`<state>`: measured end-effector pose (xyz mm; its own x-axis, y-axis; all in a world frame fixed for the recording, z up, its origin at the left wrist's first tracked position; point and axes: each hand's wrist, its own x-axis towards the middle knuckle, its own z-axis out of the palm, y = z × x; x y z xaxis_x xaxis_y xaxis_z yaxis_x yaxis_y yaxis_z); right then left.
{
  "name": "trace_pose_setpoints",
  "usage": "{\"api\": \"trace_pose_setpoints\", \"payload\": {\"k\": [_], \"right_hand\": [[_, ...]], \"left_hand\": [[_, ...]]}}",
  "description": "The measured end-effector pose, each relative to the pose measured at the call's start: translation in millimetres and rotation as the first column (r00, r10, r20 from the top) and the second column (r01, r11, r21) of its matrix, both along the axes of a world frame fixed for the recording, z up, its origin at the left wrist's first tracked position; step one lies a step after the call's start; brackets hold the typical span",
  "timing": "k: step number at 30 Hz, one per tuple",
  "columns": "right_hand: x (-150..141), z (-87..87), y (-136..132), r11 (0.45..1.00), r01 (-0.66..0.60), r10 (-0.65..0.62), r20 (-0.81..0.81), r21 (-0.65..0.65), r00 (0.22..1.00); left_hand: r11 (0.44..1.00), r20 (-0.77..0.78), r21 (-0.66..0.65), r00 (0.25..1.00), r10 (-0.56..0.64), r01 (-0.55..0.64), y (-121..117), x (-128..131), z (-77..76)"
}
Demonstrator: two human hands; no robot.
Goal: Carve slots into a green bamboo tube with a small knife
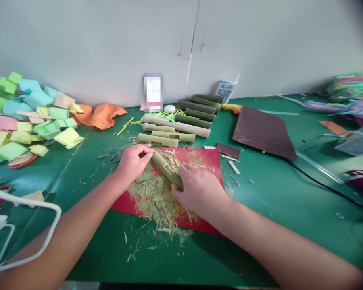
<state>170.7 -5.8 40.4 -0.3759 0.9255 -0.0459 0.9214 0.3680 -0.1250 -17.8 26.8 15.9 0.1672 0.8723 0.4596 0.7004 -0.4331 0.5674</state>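
Note:
A short pale-green bamboo tube (164, 166) lies slantwise over a red sheet (210, 161), with a notch cut in its upper side. My right hand (199, 187) is closed round its near end, the thumb along the lower side. At the far end, my left hand (136, 161) has its fingers pinched together against the tube's tip; whether a small piece is also between them is hidden. Green-yellow shavings and dust (153, 197) cover much of the sheet. Just beyond it lie cut bamboo pieces (157, 139), some notched, and a longer greyish bamboo tube (181, 126).
Darker green bamboo tubes (196, 108) are stacked behind. Folded coloured papers (33, 117) and crumpled orange paper (103, 116) fill the left. A dark brown sheet (261, 131) stands at right near a black cable (323, 181). A white cable (56, 225) crosses above my left forearm.

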Motion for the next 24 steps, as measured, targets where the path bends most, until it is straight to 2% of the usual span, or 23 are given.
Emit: {"api": "trace_pose_setpoints", "payload": {"k": [1,4,8,12,17,21,24], "right_hand": [[0,0.2,0,1.000,0.001,-0.001,0.000,-0.002,1.000],[0,-0.3,0,1.000,-0.010,0.010,-0.005,0.001,1.000],[0,-2.1,-1,0.999,-0.006,0.007,-0.007,0.033,1.000],[-1,-1.1,-2,1.000,-0.015,0.015,0.010,0.012,1.000],[0,2.4,-1,0.996,-0.002,-0.003,0.056,0.088,0.998],[6,2.1,5,0.980,-0.049,0.029,0.104,0.192,0.994],[10,0.1,11,0.975,-0.046,0.022,0.113,0.217,0.993]], "left_hand": [[1.000,-0.003,0.005,1.000,-0.006,0.006,0,0,0.0],[0.991,-0.015,-0.035,0.991,-0.131,0.131,-3,2,-0.3],[0.997,-0.018,0.026,0.997,-0.069,0.069,-4,4,-0.4],[0.990,-0.011,-0.026,0.990,-0.137,0.137,-1,2,-1.6],[0.998,0.034,-0.014,0.997,0.064,-0.064,9,-11,-7.0],[0.989,0.147,-0.092,0.981,0.130,-0.118,7,-14,-6.3],[0.968,0.248,-0.204,0.949,0.196,-0.146,3,-13,-1.8]]}}
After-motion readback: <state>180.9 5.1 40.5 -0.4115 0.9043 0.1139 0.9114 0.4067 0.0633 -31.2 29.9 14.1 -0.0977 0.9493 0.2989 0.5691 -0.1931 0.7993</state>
